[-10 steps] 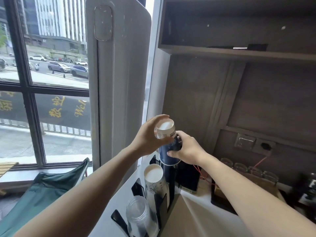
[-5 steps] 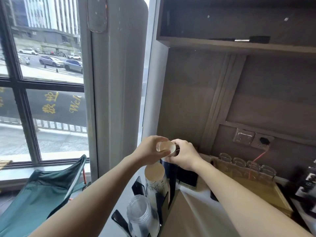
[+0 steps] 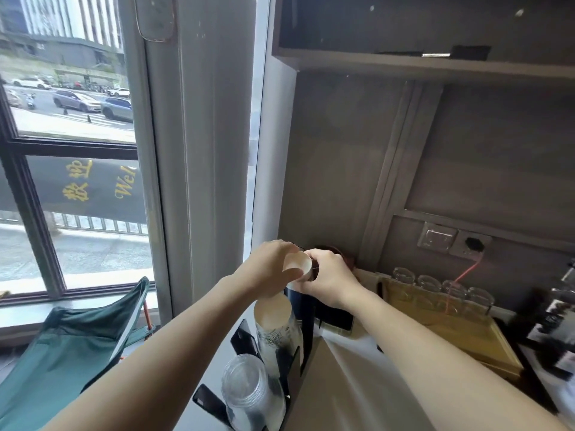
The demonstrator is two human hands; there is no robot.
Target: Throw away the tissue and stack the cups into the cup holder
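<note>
My left hand point(image 3: 270, 268) and my right hand point(image 3: 329, 275) both grip a small white paper cup point(image 3: 296, 263), tilted with its mouth toward me, at the top of a dark blue stack of cups point(image 3: 300, 309). That stack stands in the far slot of a black cup holder point(image 3: 242, 334) on the counter. A stack of printed white paper cups point(image 3: 273, 325) fills the middle slot and clear plastic cups point(image 3: 249, 396) the near slot. No tissue is in view.
A wooden tray point(image 3: 466, 331) with several upturned glasses point(image 3: 441, 290) sits to the right. Wall sockets point(image 3: 454, 241) with a red cable are behind it. A shelf point(image 3: 420, 62) hangs overhead. A green folding chair point(image 3: 71, 353) stands by the window at the left.
Both hands have lowered the white cup onto the top of the dark blue stack, and the view has tilted and shifted slightly left.
</note>
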